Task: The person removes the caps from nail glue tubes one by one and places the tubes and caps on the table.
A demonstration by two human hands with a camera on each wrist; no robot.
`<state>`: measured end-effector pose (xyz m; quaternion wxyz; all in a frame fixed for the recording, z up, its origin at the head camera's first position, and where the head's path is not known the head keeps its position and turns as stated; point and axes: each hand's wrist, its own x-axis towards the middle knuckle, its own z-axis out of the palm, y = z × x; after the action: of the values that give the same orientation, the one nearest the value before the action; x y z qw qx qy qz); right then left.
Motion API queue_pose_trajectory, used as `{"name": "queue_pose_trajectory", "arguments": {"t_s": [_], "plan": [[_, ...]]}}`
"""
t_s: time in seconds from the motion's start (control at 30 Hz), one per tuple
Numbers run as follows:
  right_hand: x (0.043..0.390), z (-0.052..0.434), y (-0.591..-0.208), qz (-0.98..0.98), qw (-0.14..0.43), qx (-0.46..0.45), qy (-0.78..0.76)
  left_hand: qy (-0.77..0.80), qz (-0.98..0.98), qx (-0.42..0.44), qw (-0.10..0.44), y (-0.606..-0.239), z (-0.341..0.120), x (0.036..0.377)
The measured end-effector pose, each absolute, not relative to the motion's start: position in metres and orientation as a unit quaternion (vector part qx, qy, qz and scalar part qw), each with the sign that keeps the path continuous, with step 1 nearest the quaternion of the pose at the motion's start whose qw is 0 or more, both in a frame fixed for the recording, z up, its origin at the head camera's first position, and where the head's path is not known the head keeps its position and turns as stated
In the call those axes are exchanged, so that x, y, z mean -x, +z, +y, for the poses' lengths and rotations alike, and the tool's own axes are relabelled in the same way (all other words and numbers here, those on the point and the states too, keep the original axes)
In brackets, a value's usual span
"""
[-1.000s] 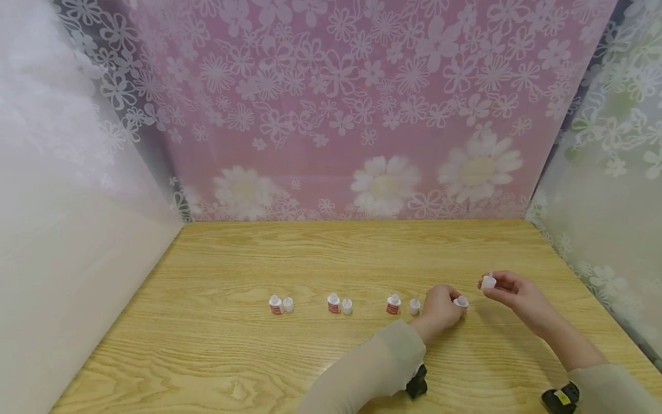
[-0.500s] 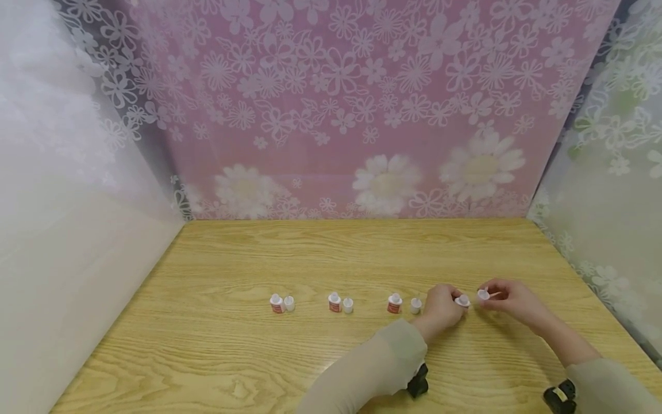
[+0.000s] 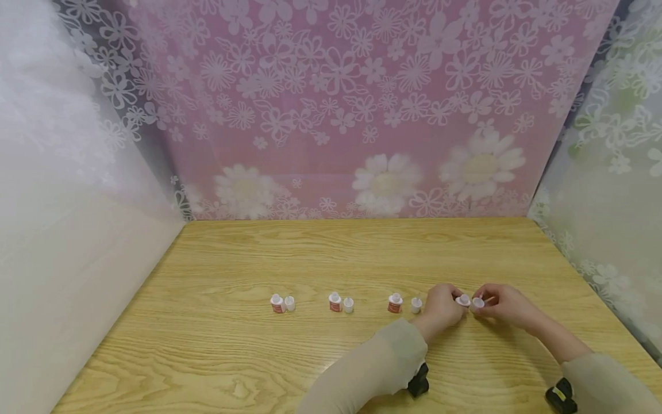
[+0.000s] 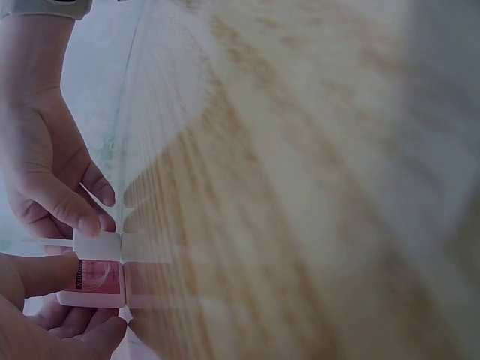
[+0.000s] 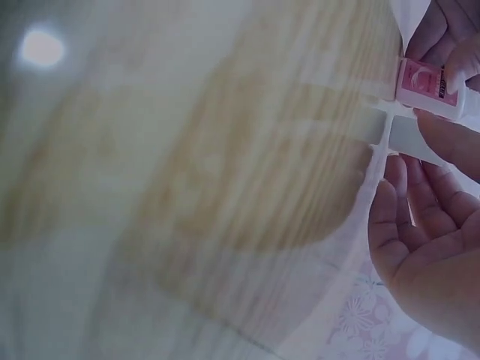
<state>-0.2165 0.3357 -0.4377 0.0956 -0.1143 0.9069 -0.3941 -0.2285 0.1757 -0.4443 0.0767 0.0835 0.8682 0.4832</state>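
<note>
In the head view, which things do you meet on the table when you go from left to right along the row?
First bottle → its cap → second bottle → its cap → third bottle → its cap → left hand → fourth bottle → fourth cap → right hand.
</note>
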Motion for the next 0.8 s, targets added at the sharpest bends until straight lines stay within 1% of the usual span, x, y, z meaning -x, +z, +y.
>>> {"name": "queue_pose_trajectory", "arguments": {"t_s": [0.2, 0.37, 0.43, 0.53, 0.7, 0.8], "plan": [[0.216, 0.334, -0.438, 0.910, 0.096, 0.119, -0.386, 0.487, 0.866, -0.083, 0.077, -0.444, 0.175, 0.228], [0.214, 0.334, -0.435, 0.909, 0.097, 0.134, -0.383, 0.490, 0.863, -0.073, 0.099, -0.444, 0.177, 0.225], [0.212, 0.335, -0.434, 0.905, 0.102, 0.144, -0.387, 0.483, 0.866, -0.077, 0.103, -0.443, 0.177, 0.224], [0.209, 0.338, -0.431, 0.903, 0.103, 0.151, -0.390, 0.468, 0.874, -0.096, 0.095, -0.440, 0.175, 0.222], [0.201, 0.343, -0.421, 0.916, 0.048, 0.153, -0.367, 0.440, 0.880, -0.162, 0.071, -0.428, 0.169, 0.218], [0.197, 0.345, -0.414, 0.922, 0.006, 0.151, -0.356, 0.414, 0.885, -0.208, 0.042, -0.416, 0.165, 0.216]]}}
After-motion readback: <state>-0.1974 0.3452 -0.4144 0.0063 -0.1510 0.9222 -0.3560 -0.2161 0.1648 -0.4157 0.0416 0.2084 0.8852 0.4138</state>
